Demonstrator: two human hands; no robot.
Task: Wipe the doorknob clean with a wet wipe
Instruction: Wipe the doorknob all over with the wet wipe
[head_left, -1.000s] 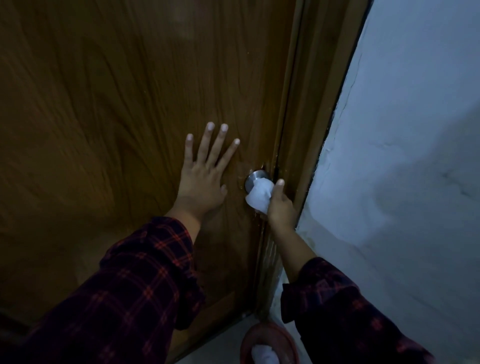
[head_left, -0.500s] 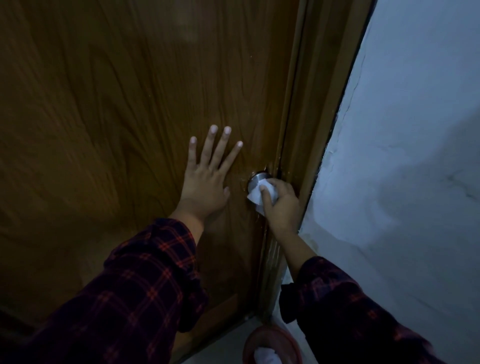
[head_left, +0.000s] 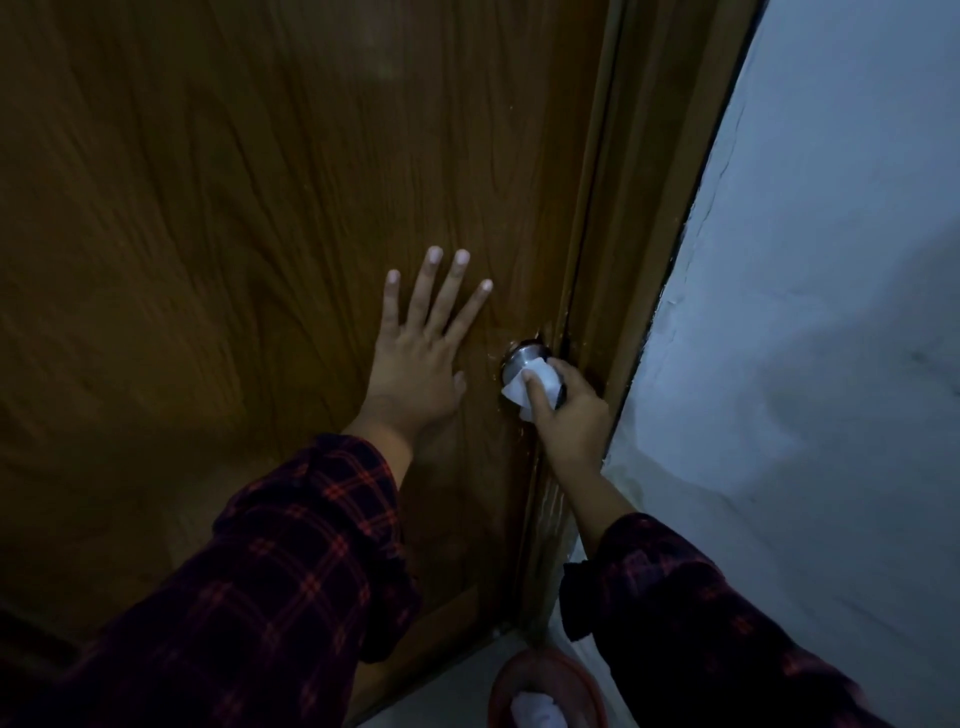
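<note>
A round silver doorknob sits at the right edge of a brown wooden door. My right hand wraps a white wet wipe over the knob's lower right side, thumb pressing the wipe from the front. Only the knob's upper left part shows. My left hand lies flat on the door just left of the knob, fingers spread and pointing up, holding nothing.
The wooden door frame runs along the right of the door, with a pale rough wall beyond it. On the floor below stands a red bin with crumpled white tissue inside.
My right hand has turned around the knob, the thumb swinging from the right side onto the front of the wipe. My left hand stays pressed on the door.
</note>
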